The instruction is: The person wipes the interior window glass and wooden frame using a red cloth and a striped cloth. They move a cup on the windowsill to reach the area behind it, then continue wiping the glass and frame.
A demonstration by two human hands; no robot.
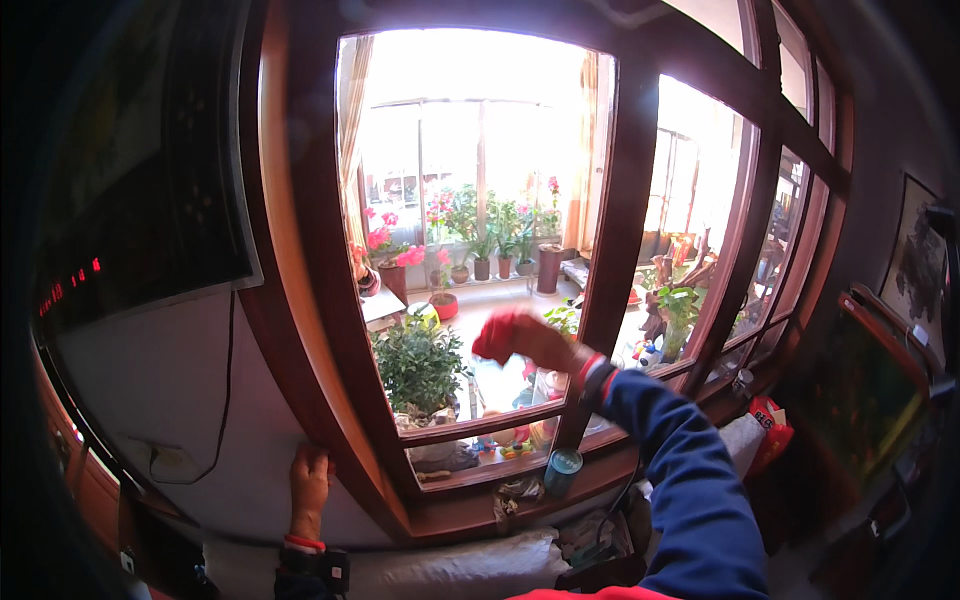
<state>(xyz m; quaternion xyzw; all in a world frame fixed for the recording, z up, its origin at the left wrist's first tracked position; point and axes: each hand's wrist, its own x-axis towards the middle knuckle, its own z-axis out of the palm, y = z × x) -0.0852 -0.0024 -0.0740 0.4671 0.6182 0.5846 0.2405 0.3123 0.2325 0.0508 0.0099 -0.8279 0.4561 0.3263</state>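
Note:
My right hand, blurred by motion, is closed on a red cloth in front of the large window pane. Whether the cloth touches the glass cannot be told. My left hand rests with bent fingers at the outer edge of the brown window frame, beside the pale wall; nothing shows in it. Below my right hand, a blue-green can stands on the brown windowsill, next to a crumpled wrapper.
A digital display panel with red digits hangs at left, its cord dangling below. A pale covered surface runs under the sill. A red bag lies at right. Beyond the glass are potted plants and toys.

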